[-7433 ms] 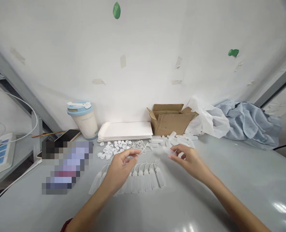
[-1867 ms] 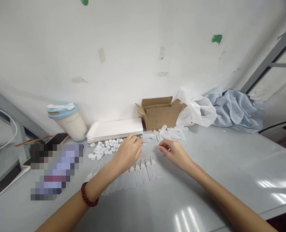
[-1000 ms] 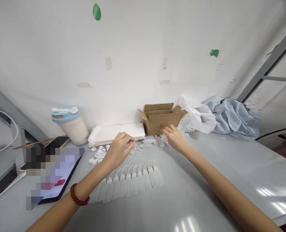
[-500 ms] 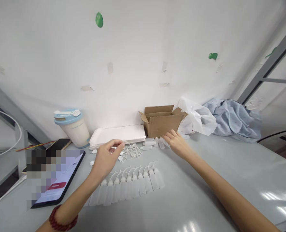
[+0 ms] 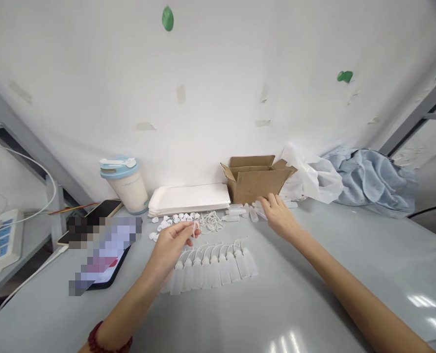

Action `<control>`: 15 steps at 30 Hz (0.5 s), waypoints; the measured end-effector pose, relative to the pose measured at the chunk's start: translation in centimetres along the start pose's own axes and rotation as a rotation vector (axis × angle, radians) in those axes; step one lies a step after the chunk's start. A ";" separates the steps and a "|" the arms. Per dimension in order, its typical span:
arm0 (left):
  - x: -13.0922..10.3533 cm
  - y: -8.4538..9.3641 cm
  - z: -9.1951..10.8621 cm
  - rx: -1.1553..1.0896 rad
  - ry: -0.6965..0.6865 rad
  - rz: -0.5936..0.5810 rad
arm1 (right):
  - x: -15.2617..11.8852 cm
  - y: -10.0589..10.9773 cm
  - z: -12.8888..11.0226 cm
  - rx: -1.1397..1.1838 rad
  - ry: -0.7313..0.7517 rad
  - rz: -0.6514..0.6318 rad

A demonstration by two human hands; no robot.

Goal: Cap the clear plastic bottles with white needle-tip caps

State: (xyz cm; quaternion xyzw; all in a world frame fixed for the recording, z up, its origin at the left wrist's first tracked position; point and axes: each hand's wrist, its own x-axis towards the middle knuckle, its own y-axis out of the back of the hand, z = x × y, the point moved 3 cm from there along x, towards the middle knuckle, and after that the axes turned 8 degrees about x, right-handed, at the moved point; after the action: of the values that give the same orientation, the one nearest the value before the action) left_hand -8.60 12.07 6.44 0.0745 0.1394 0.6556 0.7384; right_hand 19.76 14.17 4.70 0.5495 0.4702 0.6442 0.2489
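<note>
My left hand [image 5: 175,242] pinches a thin white curved tube [image 5: 194,228] between thumb and fingertips, above the table. Below it lies a row of several translucent squeeze bottles [image 5: 214,272] with curved tubes on their necks. Just beyond that hand are a heap of loose white tubes [image 5: 212,223] and several small white caps [image 5: 165,224]. In front of the cardboard box, my right hand [image 5: 278,213] has its fingers closed around a small translucent bottle [image 5: 260,211]; its grip is partly hidden. More loose bottles [image 5: 234,213] lie to its left.
The open cardboard box [image 5: 260,184] stands against the wall, beside a stack of white packets [image 5: 192,198]. A lidded cup [image 5: 127,191] and two phones [image 5: 109,274] are on the left. To the right are a white plastic bag [image 5: 313,179] and blue cloth [image 5: 372,179].
The view has shifted slightly left. My left hand has drawn back from the tube heap, and a tube now shows in its fingertips. The right hand stays by the bottles at the box.
</note>
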 end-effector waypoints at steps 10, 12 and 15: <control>-2.1 -2.3 0.9 -0.020 -0.043 -0.211 | -3.0 2.7 -11.2 0.540 0.215 -0.039; -2.2 -2.5 0.9 0.023 -0.069 -0.232 | -3.4 2.7 -11.9 0.647 0.226 -0.099; -2.4 -2.7 0.8 0.116 -0.089 -0.221 | -3.8 2.4 -11.9 0.706 0.219 -0.158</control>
State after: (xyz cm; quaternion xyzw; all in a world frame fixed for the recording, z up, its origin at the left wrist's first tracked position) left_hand -6.07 9.41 6.63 0.1302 0.1517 0.5569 0.8061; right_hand 10.02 5.95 5.53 0.4915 0.7279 0.4762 0.0414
